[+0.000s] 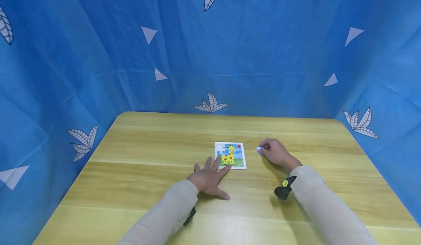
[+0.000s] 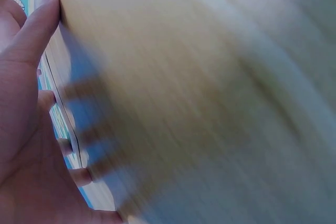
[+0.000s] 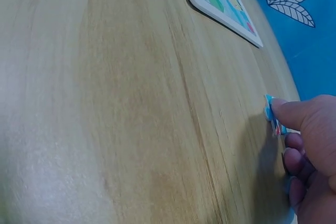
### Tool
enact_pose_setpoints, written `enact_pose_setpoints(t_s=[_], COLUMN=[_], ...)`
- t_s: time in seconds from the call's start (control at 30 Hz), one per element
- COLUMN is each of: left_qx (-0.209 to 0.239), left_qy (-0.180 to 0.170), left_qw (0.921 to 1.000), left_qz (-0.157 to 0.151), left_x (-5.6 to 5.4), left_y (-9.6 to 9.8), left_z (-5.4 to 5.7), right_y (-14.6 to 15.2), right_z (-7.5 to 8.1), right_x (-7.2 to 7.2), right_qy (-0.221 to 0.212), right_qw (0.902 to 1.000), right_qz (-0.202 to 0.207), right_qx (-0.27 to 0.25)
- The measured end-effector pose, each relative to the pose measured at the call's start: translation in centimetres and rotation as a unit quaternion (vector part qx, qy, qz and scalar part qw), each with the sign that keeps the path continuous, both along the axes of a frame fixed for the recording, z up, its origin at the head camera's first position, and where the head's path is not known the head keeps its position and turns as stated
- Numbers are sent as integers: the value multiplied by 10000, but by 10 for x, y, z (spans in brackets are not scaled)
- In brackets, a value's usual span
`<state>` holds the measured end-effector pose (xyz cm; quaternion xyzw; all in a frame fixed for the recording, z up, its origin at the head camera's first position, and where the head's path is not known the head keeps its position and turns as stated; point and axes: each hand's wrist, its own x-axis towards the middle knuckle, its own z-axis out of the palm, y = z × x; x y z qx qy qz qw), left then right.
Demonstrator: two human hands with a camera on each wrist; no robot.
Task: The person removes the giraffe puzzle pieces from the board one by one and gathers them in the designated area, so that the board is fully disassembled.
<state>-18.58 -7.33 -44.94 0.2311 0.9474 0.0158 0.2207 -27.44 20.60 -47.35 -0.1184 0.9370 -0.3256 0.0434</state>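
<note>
A white-framed giraffe jigsaw puzzle (image 1: 239, 159) lies on the table, with a bare white gap at its upper left. My left hand (image 1: 209, 179) is spread out, its fingertips resting at the puzzle's lower edge and its thumb stretched toward me. To the right of the frame, my right hand (image 1: 275, 152) pinches a small blue and white puzzle piece (image 1: 260, 149) between thumb and fingers, just above or at the table. The right wrist view shows that piece (image 3: 270, 109) under the thumb, tilted, with a bit of red on its lower end.
The wooden table (image 1: 148, 139) has rounded far corners. A blue curtain (image 1: 263, 47) with white leaves and triangles hangs behind and at both sides. A dark strap with a yellow mark (image 1: 285, 183) sits on the right wrist.
</note>
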Motion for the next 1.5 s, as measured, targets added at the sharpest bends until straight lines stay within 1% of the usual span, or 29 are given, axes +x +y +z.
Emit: enact_pose_setpoints(t_s=[0.17, 0.3, 0.5, 0.63, 0.93, 1.27, 1.5], left_qx=[-24, -15, 16, 19, 29, 7, -80], left_qy=[21, 1, -19, -27, -64, -63, -21], left_qw=[10000, 10000, 10000, 10000, 9999, 10000, 10000], left_qz=[20, 26, 32, 58, 82, 43, -2], left_x=[0, 0, -1, -2, -3, -3, -4], left_y=[-1, -1, 0, 1, 2, 2, 2], left_z=[-1, -1, -1, -1, -3, -2, -3], right_y=[1, 1, -1, -4, -24, -47, -65], right_z=[-2, -2, 2, 5, 13, 10, 10], right_x=[0, -1, 0, 0, -2, -9, -12], right_qy=[152, 95, -6, 103, 314, 221, 164], right_qw=[9999, 10000, 9999, 9999, 9989, 9985, 9972], right_qz=[21, -17, -104, -65, 264, 364, 592], right_qx=[38, -9, -94, -96, -243, -338, -437])
